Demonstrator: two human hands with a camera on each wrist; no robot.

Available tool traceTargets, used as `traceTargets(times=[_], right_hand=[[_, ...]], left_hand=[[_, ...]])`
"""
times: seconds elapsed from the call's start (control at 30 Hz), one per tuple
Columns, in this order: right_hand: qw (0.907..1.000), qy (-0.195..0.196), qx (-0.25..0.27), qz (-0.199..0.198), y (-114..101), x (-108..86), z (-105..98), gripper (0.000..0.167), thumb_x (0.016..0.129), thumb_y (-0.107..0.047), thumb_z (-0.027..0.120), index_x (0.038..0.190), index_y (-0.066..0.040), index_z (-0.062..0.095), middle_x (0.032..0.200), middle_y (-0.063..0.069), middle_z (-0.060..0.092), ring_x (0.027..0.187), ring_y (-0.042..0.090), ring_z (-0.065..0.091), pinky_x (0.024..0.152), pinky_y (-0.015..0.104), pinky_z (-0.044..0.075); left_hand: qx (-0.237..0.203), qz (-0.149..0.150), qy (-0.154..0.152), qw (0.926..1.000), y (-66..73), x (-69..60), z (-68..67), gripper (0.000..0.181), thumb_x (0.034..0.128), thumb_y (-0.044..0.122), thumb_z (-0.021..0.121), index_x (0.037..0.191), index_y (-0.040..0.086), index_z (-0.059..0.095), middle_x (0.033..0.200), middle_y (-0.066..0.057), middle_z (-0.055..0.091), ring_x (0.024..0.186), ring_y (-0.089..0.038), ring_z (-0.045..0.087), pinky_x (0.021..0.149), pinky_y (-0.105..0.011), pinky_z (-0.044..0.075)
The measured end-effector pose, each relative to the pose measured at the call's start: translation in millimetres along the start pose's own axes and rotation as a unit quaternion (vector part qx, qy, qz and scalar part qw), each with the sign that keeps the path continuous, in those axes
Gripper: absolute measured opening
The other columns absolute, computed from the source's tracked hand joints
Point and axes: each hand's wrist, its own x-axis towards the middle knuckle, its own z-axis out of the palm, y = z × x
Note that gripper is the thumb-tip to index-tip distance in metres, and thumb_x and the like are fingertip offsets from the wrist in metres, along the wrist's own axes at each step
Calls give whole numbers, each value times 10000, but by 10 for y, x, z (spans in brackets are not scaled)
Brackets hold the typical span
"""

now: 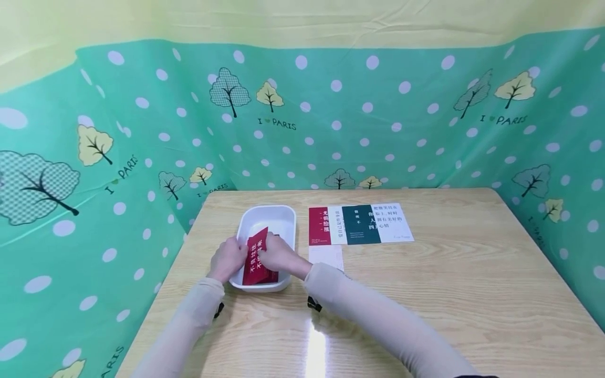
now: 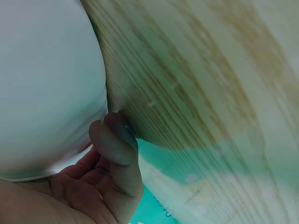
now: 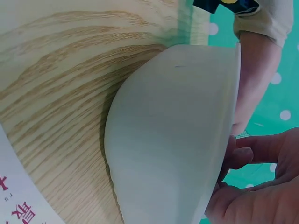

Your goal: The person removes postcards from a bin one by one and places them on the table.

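A white plastic tub [image 1: 289, 223] stands on the left part of the table and contains red cards with white writing. One red card [image 1: 255, 265] is tilted up over another red card [image 1: 271, 278] in the tub. My left hand [image 1: 230, 258] reaches over the tub's left rim, its bent fingers at the card's left edge. From the right, my right hand [image 1: 279, 254] pinches the same card near its upper right edge. In the left wrist view, curled fingers [image 2: 112, 144] show beside the tub's outer wall; the wall hides the card in both wrist views.
Right of the tub, a row of overlapping cards holds a red card [image 1: 319, 231], a dark green card [image 1: 357, 223] and a white card [image 1: 396, 223]. Another white card [image 1: 326, 255] lies below them. A patterned green cloth [image 1: 331, 121] hangs behind the wooden table [image 1: 449, 294].
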Motion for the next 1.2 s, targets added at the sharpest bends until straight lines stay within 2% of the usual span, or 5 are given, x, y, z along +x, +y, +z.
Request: traceTargets(times=[0.33,0.6,0.73,1.03,1.2], right_hand=[[10000,74,-12,19,10,-7,-34,482,1018,-57,611,1466,53,472,898,91,618,832,215,674,795,371,618],[9993,294,-235,-68,15,10,-71,100,958,-104,747,984,-36,678,843,38,657,752,162,653,661,276,585],[9989,353,-286,-105,28,4,-99,126,953,-122,765,863,-76,689,786,6,658,701,134,638,622,248,562],[9988,469,-104,-108,76,-16,-129,93,955,-102,752,883,-47,732,766,19,663,678,145,652,606,262,587],[9989,470,-39,-55,71,-32,-170,85,965,-106,743,909,-45,731,776,22,666,675,145,652,582,255,575]], left_hand=[[0,13,17,10000,17,-35,-12,300,1075,215,451,1066,-33,619,830,-142,623,702,-257,633,566,-352,552],[44,96,63,9999,29,-41,-21,268,1061,205,466,1014,-18,607,826,-143,620,705,-264,635,570,-364,552],[40,122,50,9999,27,-48,-24,269,1048,181,489,1077,-56,612,855,-157,633,737,-271,657,598,-378,582],[-10,54,21,10000,40,-43,-9,361,1099,239,426,1138,-63,619,869,-154,646,756,-271,664,616,-374,580],[24,8,38,10000,50,-55,-21,343,1058,193,496,1210,-95,606,909,-169,656,791,-278,672,646,-385,593]])
